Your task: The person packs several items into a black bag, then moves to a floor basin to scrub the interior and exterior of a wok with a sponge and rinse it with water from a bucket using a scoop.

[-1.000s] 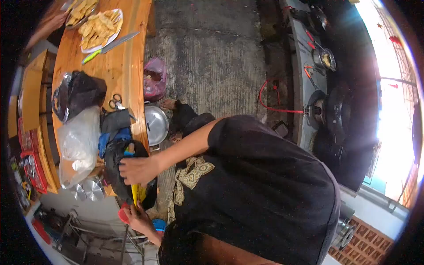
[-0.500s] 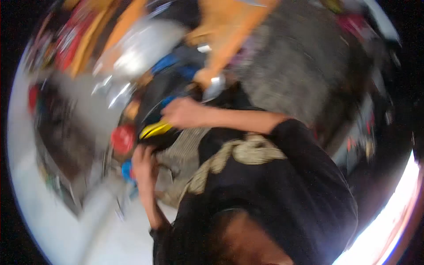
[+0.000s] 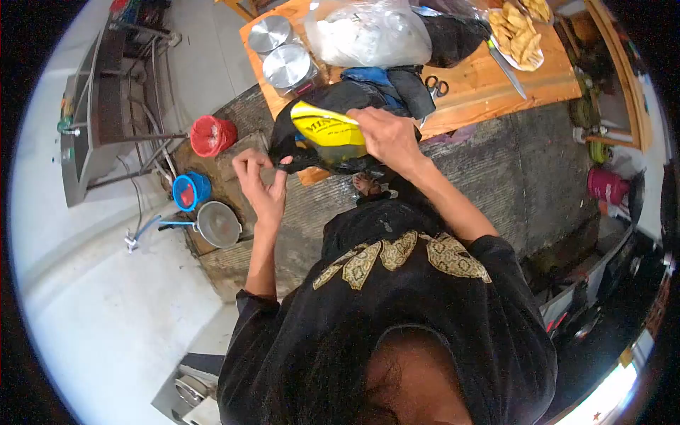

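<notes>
My right hand (image 3: 388, 139) is closed on the upper corner of a yellow printed pouch (image 3: 327, 132). The pouch hangs at a tilt over a black plastic bag (image 3: 280, 134), its lower part dark and see-through. With thumb and fingers, my left hand (image 3: 261, 185) pinches the near left edge of that black bag. The bag spreads between my hands and the near edge of the wooden table (image 3: 482, 88); what lies inside it is hidden.
On the table are two round metal lids (image 3: 289, 65), a white plastic bag (image 3: 368, 35), scissors (image 3: 437, 86), a knife (image 3: 507, 69) and a plate of golden-brown pieces (image 3: 516, 35). A red bucket (image 3: 212, 136), blue bucket (image 3: 191, 191) and pan (image 3: 217, 224) stand on the left floor.
The view has turned and sharpened from a blur. The yellow pouch, low between my hands before, is now raised above the black bag in my right hand.
</notes>
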A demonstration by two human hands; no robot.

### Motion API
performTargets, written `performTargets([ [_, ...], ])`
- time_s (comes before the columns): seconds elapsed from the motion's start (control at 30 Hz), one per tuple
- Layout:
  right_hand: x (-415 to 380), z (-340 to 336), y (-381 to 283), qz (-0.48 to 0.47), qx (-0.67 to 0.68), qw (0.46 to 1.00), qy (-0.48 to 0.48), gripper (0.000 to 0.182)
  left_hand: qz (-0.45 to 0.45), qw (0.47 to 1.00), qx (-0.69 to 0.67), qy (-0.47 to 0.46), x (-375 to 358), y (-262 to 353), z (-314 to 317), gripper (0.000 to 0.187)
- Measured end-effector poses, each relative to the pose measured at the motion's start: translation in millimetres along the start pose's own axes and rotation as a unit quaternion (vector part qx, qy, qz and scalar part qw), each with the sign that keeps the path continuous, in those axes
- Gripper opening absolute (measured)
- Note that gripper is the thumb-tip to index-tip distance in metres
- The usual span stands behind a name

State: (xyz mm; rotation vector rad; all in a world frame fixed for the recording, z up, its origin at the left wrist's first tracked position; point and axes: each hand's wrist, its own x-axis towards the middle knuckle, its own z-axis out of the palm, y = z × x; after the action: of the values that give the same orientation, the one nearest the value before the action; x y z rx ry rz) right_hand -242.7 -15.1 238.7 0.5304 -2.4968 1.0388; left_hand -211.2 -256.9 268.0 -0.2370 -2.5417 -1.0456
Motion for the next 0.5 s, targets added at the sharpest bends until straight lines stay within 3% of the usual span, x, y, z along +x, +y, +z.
performTargets([
  [0.1, 21, -14, -5, -0.009, 0.03, 0.997, 0.074, 0.029, -0.073, 0.992, -0.101, -0.033, -10, -21, 12, 0.016],
  [0.27, 50, -37, -8, -0.02, -0.009, 0.997, 0.077, 0.028, -0.148, 0.943, -0.297, -0.027, 13, -13, 33, 0.034],
  [0.37, 57, -41, -3, -0.032, -0.024, 0.996, 0.076, 0.028, -0.187, 0.932, -0.299, -0.089, 28, 1, 23, 0.046],
  [0.4, 54, -47, -3, -0.02, -0.026, 0.996, 0.082, 0.029, -0.164, 0.953, -0.228, -0.118, 33, 8, 17, 0.044],
  [0.5, 53, -80, -4, 0.004, -0.007, 0.993, 0.118, 0.031, -0.145, 0.957, -0.201, -0.149, 43, -11, 15, 0.031],
])
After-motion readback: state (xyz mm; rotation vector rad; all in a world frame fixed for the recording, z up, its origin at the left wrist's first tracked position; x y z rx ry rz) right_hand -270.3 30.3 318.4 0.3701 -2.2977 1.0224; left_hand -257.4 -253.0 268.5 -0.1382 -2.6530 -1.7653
